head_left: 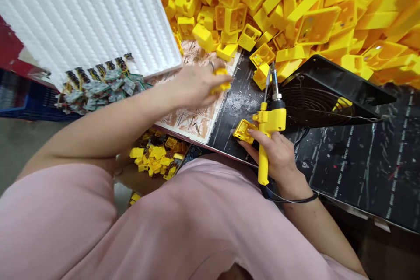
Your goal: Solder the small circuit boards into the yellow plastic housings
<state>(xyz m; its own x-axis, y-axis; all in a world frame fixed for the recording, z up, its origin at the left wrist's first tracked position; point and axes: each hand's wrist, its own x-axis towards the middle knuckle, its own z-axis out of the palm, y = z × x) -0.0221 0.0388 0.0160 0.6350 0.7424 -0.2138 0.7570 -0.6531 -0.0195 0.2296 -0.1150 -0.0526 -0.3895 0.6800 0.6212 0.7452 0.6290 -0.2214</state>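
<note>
My left hand [197, 83], slightly blurred, is closed on a small yellow plastic part [221, 82] above the patterned sheet near the pile. In my right hand [277, 153] is a yellow soldering gun [263, 157], its metal tip pointing away from me towards the yellow pile. The thumb and fingers of that same hand also pinch a small open yellow housing [241, 133], its hollow side facing up. A black cable hangs from the gun's handle and passes by my right wrist.
A large heap of yellow plastic housings [315, 22] covers the back. On the right stands a black fan [328, 92] with a wire grille. At left, wired circuit boards [108, 89] lie beside ribbed white foam [92, 17]. Below the table edge, a container holds more yellow parts [155, 157].
</note>
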